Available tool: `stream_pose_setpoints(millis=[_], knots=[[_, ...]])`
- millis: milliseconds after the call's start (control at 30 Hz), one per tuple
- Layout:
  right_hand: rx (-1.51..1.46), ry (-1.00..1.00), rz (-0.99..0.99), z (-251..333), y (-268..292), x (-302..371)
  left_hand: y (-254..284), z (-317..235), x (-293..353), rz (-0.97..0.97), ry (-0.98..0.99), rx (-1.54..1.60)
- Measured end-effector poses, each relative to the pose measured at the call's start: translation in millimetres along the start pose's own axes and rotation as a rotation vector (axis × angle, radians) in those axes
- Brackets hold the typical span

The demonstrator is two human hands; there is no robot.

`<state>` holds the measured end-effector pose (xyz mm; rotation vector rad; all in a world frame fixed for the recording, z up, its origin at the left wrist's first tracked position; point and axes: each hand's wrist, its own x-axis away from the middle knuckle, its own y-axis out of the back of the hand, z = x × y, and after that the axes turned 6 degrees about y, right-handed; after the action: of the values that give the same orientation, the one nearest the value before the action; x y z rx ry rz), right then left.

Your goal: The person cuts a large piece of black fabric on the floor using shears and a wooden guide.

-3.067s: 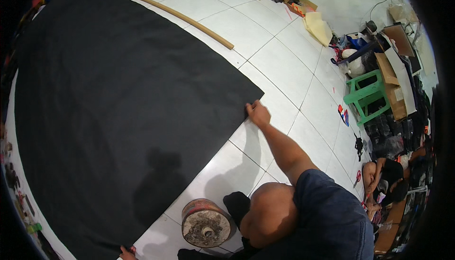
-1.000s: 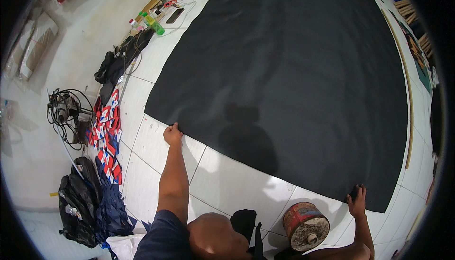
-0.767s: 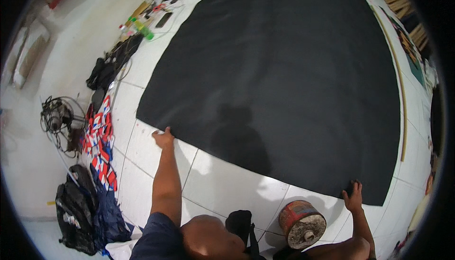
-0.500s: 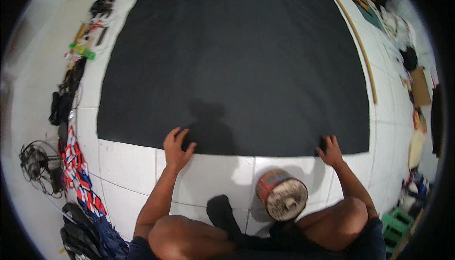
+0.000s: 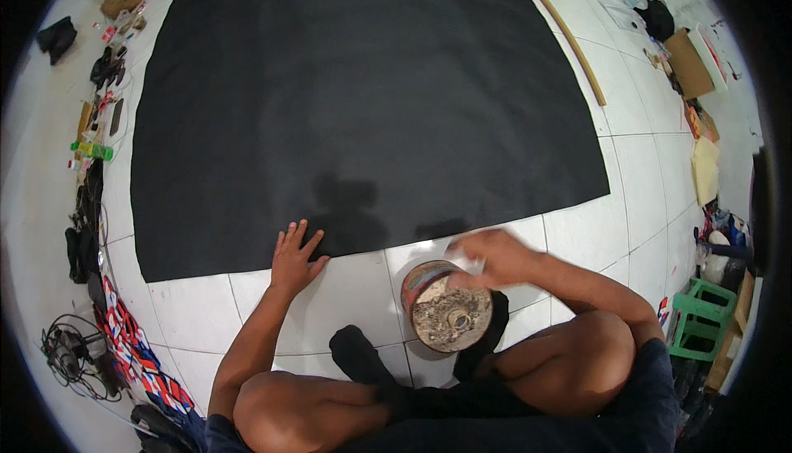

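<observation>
Black sheet (image 5: 355, 115) lies spread over the white tiled floor (image 5: 190, 313), filling the middle of the view, its near edge running just in front of the person and slanting up toward the right corner. Next in size, a long wooden stick (image 5: 565, 26) lies along the sheet's far right side. A green stool (image 5: 701, 319) stands well apart at the lower right. A round, worn can (image 5: 452, 317) with a crusted top stands between the feet, near the sheet's edge, with floor showing between them.

The left hand (image 5: 299, 259) rests flat on the near edge, fingers spread, grasping nothing. The right hand (image 5: 488, 257) has changed most: half a second ago it was at the edge near the right corner; now it is off that spot, blurred, by the can's upper rim. Whether it grips or touches the can, I cannot tell. That seems to leave the left hand alone steadying the edge. Smallest, a green bottle (image 5: 92, 151) lies beyond the sheet's left side.
</observation>
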<state>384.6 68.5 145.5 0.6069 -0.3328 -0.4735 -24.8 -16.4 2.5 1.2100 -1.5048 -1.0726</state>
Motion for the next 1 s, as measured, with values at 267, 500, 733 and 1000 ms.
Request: stream_pose_setpoints(millis=[267, 500, 733, 1000], knots=[[0.235, 0.489, 0.126, 2, -50, 39, 5, -28, -3, 0.014, 0.121, 0.126], [0.216, 0.283, -0.258, 6, -6, 16, 15, -29, -9, 0.111, 0.184, 0.183], [0.341, 0.14, -0.551, -22, 25, -12, 14, -33, -18, 0.119, 0.235, 0.223], [0.253, -0.325, -0.213, -21, 47, -48, 58, -43, -47, 0.52, 0.275, 0.117]])
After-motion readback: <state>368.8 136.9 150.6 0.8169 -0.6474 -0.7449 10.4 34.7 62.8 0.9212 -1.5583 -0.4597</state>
